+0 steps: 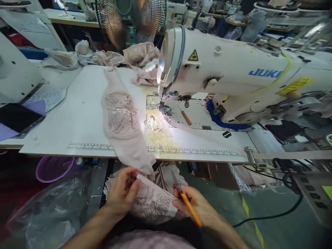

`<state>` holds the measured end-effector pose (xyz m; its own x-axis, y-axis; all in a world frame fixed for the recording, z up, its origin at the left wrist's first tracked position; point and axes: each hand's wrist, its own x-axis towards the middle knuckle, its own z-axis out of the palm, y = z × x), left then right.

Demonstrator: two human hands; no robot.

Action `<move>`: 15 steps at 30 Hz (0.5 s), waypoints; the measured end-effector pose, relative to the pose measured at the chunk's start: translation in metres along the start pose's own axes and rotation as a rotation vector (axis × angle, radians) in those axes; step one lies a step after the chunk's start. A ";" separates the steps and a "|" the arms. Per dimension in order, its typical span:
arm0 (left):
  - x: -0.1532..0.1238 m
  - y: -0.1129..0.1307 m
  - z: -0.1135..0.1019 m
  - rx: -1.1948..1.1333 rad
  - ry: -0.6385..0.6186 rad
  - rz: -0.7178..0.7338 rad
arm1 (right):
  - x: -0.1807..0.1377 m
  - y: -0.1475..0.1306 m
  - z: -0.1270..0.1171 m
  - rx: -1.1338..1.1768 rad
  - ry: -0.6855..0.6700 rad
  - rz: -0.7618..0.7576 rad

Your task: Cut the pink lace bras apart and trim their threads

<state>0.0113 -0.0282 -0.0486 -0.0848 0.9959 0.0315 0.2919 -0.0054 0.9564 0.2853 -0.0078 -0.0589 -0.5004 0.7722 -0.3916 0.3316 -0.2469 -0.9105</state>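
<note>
My left hand (123,188) is closed, pinching the upper edge of a pale beige lace bra piece (153,200) held over my lap. At the right end of that edge, my right hand (190,202) pinches the fabric and also grips orange-handled scissors (191,209), their slim metal blades pointing up and away. A second lace bra piece (120,117) lies lengthwise on the white sewing table (85,103), its near end hanging over the front edge. More beige fabric (171,174) bunches beneath the table edge, partly hidden by my hands.
A white sewing machine (228,65) stands at the right, its lamp lighting the needle area. A wooden-handled screwdriver (186,117) and a black razor blade (226,134) lie near it. Beige garments (141,55) pile at the back, before a fan (129,20). A purple basket (55,168) sits below left.
</note>
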 end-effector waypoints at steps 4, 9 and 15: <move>-0.002 0.007 0.010 -0.140 0.025 0.003 | -0.004 0.006 0.001 0.120 -0.029 0.076; -0.002 0.008 0.019 -0.136 0.101 -0.001 | -0.005 0.008 -0.001 0.063 -0.025 0.069; 0.004 0.021 0.013 -0.227 0.023 -0.254 | -0.008 0.003 -0.002 -0.038 -0.024 0.045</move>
<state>0.0299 -0.0235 -0.0324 -0.1499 0.9656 -0.2124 0.0389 0.2204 0.9746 0.2916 -0.0134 -0.0583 -0.5029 0.7464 -0.4359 0.3843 -0.2587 -0.8862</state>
